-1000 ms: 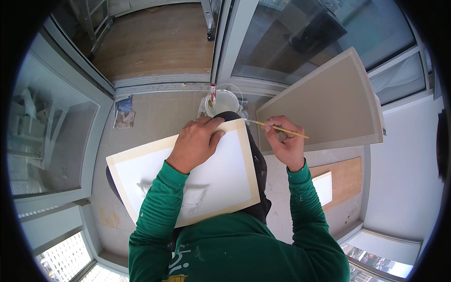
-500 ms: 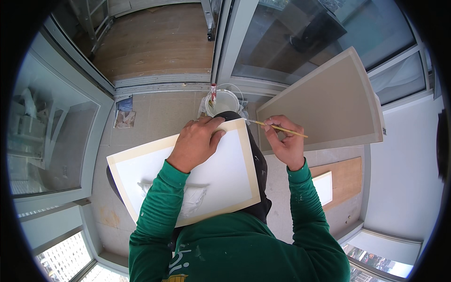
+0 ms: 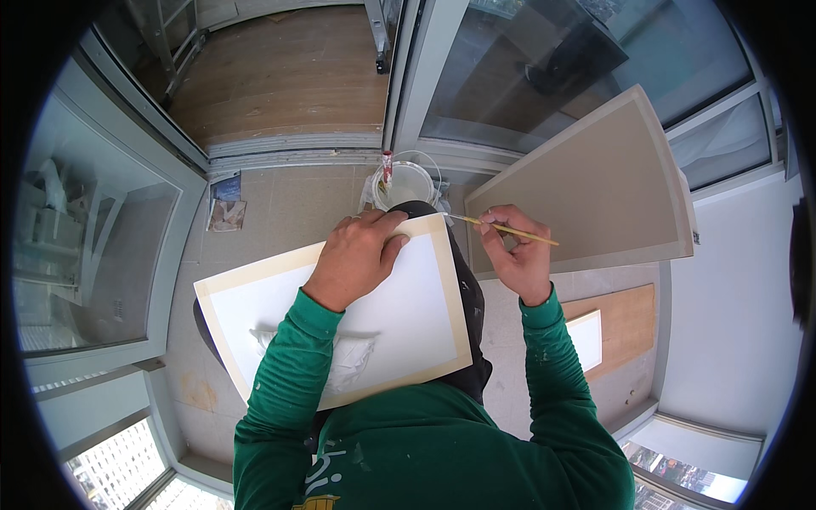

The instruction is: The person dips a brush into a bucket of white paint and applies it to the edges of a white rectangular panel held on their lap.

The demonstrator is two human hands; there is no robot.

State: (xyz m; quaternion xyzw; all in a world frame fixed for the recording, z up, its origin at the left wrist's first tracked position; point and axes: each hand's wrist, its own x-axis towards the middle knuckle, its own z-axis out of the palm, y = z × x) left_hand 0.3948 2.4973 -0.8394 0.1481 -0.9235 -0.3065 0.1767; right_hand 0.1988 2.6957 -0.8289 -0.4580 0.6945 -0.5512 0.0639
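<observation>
Across my lap lies a white panel (image 3: 408, 314) with a cream tape-like border. My left hand (image 3: 353, 259) presses on its upper part, fingers bent at the top edge and thumb on the white face, holding it. In a pinch, my right hand (image 3: 518, 255) has a thin paintbrush (image 3: 514, 231) with a yellow handle. The brush tip points left, close beside the panel's upper right corner; whether it touches the edge I cannot tell. A crumpled white cloth or plastic piece (image 3: 350, 359) rests on the panel, partly under my left forearm.
Beyond my knee stands a white bucket (image 3: 412, 183) with a red-handled tool (image 3: 388, 166) in it. A large beige framed panel (image 3: 586, 191) leans at the right. Behind it, a small white panel (image 3: 586, 340) lies on a brown board (image 3: 629, 331). Glass doors (image 3: 93, 229) flank the left.
My right hand and the paintbrush have shifted very slightly, the hand a little upward. My left hand and the white panel stay in place.
</observation>
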